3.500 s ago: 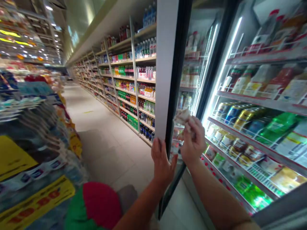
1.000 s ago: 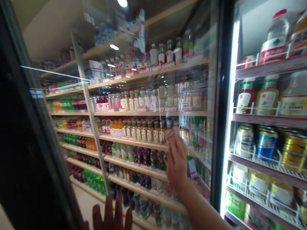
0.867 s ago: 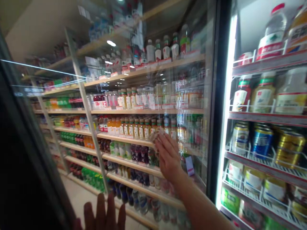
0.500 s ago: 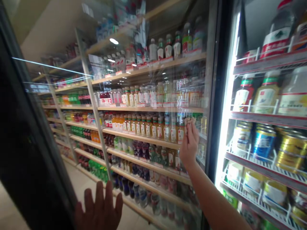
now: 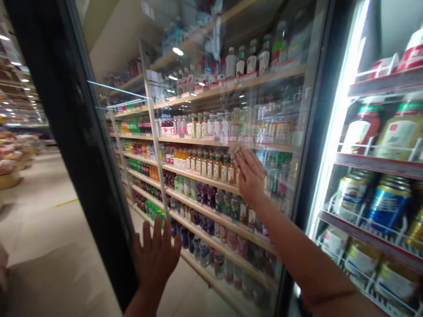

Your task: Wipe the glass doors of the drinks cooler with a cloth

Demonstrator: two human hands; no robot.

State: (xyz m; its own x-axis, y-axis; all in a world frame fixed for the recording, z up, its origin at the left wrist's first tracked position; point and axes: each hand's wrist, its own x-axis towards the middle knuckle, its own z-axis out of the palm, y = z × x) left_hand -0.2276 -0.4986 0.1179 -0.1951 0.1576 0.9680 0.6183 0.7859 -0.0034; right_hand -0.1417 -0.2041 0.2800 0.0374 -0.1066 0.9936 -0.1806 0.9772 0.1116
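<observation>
A crumpled light cloth is pressed to the inner glass of the open cooler door by my right hand, whose fingers lie over it. Lower and to the left, my left hand has its fingers spread. It is beside the dark door frame, its palm facing the glass; whether it touches the pane I cannot tell. Bottles on wooden shelving show through or in the glass, with bright light streaks across it.
On the right stands the lit cooler interior, with a bright light strip, wire-fronted shelves, bottles and blue cans. To the left a tiled floor stretches past piled goods. A blurred bit of something shows at the left edge.
The view has swung left, bringing the aisle in and shifting the door rightward. My right hand has slid left across the glass with the cloth. My left hand appears higher, still spread.
</observation>
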